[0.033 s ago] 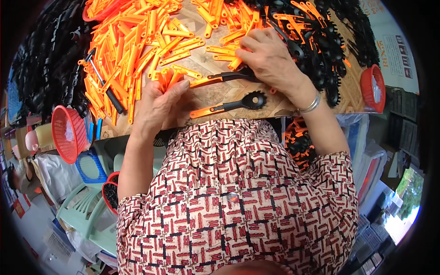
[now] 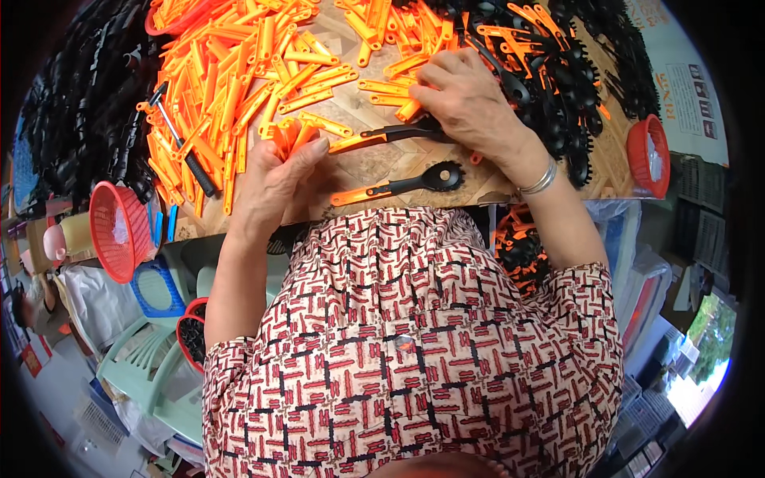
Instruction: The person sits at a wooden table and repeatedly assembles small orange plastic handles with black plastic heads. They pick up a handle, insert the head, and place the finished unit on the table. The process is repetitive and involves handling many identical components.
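Note:
Several orange plastic handles [image 2: 288, 137] are bunched in my closed left hand [image 2: 279, 171]. From its fingertips a black pasta server with an orange handle [image 2: 382, 134] stretches right, its head end hidden under my right hand [image 2: 470, 99]. The right hand's fingers are curled and bent down beside loose orange handles [image 2: 389, 92]; what they grip is hidden. Nearer me, a second pasta server [image 2: 418, 180], black with a toothed, holed head and an orange handle, lies flat on the table [image 2: 319, 193].
A heap of orange handles [image 2: 231, 72] covers the left, with a hammer [image 2: 182, 142] on it. Black utensil parts [image 2: 562, 119] pile up at the right and more black pieces [image 2: 76, 111] at far left. Red baskets [image 2: 119, 231] hang at both table edges. A green chair [image 2: 151, 358] stands below.

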A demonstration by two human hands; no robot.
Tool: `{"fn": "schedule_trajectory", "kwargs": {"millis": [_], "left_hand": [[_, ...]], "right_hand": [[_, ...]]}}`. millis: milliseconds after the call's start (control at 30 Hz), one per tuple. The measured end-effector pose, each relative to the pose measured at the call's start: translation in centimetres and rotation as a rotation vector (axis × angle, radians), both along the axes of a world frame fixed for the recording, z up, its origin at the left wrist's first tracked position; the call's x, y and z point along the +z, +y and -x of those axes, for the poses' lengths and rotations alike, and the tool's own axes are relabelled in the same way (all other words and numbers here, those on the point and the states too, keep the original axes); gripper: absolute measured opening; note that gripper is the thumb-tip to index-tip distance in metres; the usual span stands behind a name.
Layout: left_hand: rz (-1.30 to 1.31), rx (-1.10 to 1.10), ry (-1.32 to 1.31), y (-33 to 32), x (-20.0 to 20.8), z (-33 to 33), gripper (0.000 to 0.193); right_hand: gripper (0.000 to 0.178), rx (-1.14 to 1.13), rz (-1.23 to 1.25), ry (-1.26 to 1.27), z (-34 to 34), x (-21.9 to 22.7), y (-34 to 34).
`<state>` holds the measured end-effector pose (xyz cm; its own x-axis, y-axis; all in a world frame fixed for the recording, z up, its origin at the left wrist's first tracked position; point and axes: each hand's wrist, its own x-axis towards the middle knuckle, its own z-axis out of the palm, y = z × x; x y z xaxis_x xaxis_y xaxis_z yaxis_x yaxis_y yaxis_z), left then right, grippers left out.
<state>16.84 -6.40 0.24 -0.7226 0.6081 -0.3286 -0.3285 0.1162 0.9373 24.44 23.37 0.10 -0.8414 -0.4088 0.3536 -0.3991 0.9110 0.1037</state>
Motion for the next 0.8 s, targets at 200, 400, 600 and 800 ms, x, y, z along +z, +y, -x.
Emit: {"fn": "schedule_trajectory", "kwargs": {"millis": [200,400,600,800], "left_hand": [[-0.165,0.084,-0.154,0.9,0.0,-0.3,0.017],[-0.363,0.127,-0.075,5.1,0.8,-1.1,0.032],[-0.379,0.176,-0.06,5.8,0.2,-1.4,0.028],[-0.3,0.217,0.059,5.8,1.0,-1.9,0.032]], "right_hand": [[0.016,-0.034,0.24,-0.012,0.3,0.9,-0.5],[0.019,-0.077,1.06,-0.165,0.0,1.7,-5.1],[0.019,-0.183,1.329,-0.191,-0.7,1.1,-9.1],[0.02,-0.257,1.568,-0.392,-0.7,1.0,-9.2]]}}
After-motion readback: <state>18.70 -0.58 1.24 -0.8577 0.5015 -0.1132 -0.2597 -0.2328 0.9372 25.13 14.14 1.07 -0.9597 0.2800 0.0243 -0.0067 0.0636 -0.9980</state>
